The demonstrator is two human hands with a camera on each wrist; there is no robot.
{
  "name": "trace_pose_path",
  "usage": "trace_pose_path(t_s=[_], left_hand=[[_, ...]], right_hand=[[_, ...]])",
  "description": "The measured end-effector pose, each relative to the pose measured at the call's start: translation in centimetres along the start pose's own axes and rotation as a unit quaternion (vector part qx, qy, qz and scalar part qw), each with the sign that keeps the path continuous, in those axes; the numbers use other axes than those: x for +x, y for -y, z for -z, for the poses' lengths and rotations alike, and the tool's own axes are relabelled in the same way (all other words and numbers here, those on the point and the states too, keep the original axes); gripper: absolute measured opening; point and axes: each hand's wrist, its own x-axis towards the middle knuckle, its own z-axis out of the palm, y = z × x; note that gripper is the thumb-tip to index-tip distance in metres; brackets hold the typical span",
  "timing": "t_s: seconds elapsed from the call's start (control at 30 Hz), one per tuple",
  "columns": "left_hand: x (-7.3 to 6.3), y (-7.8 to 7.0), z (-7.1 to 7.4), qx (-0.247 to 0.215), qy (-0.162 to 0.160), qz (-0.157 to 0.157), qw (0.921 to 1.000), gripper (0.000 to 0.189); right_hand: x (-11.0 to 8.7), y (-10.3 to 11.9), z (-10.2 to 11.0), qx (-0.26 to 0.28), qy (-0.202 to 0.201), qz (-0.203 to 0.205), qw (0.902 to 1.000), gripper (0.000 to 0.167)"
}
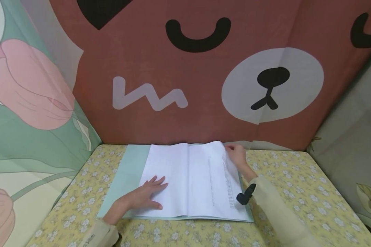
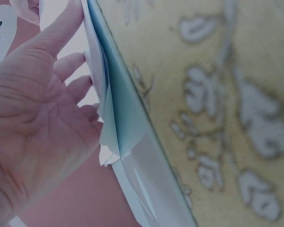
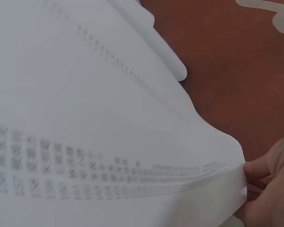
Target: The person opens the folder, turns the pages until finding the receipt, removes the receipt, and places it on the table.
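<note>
An open folder with a pale green cover (image 1: 123, 178) lies on the table, holding white paper sheets. My left hand (image 1: 145, 196) rests with spread fingers on the blank left page (image 1: 173, 171). In the left wrist view, the fingers of that left hand (image 2: 47, 109) lie against the pages, beside the green cover's edge (image 2: 128, 123). With thumb and fingers, my right hand (image 1: 237, 156) pinches the upper right corner of the right page (image 1: 201, 181), which carries columns of small print. The right wrist view shows this sheet (image 3: 85, 104) curving up toward the pinching right hand (image 3: 270, 187).
The table has a yellow cloth (image 1: 296, 192) with white flowers. Right behind the folder rises a brown fabric backdrop (image 1: 204, 120) with a cartoon face. Patterned cloth hangs at the left (image 1: 34, 144) and a greyish cloth (image 1: 352, 137) at the right.
</note>
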Motion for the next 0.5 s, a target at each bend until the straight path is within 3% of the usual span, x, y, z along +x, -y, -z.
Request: trace_pose_path(t_s=[0.2, 0.5], left_hand=[[-0.13, 0.03, -0.08, -0.001, 0.000, -0.002, 1.0000, 0.084], [-0.13, -0.22, 0.07, -0.006, 0.002, 0.001, 1.0000, 0.083]], right_hand=[[0.01, 0.51, 0.31, 0.031, -0.009, -0.035, 0.9988, 0.025], [-0.27, 0.72, 0.42, 0.037, -0.003, -0.041, 0.9985, 0.022]])
